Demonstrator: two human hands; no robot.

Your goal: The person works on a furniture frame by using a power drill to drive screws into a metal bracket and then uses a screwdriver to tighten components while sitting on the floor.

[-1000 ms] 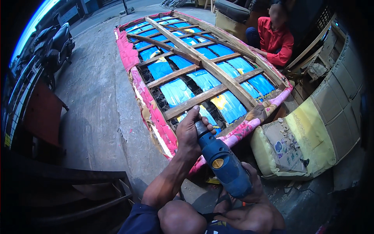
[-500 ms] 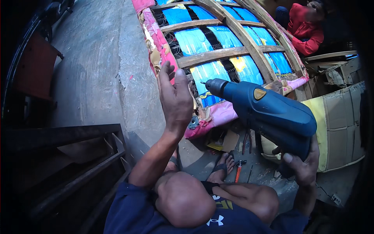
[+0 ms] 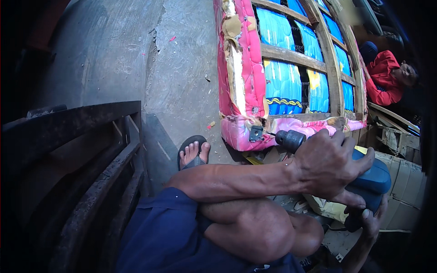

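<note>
My right hand (image 3: 374, 217) grips a blue power drill (image 3: 377, 176) by its handle, low on the right. Across from the left comes my other forearm, and my left hand (image 3: 325, 164) clasps the drill's body from above, fingers bent over it. The black chuck (image 3: 291, 140) points left, its thin bit close to a small dark metal plate (image 3: 256, 133). Whether the bit touches the plate I cannot tell. That plate sits on the near left corner of a pink padded frame (image 3: 252, 73) with wooden slats (image 3: 293, 57) and blue patterned fabric between them. My left hand hides the drill's middle.
A dark metal railing (image 3: 82, 118) stands at the left on the grey concrete floor (image 3: 182, 77). At the far right sits a person in a red top (image 3: 387, 75). Cardboard (image 3: 403, 182) and broken wood (image 3: 393, 136) lie near the right edge.
My left hand has come down from its raised place onto the drill. The drill has dropped lower, its bit now beside the corner plate. The view has shifted, so the frame appears further right.
</note>
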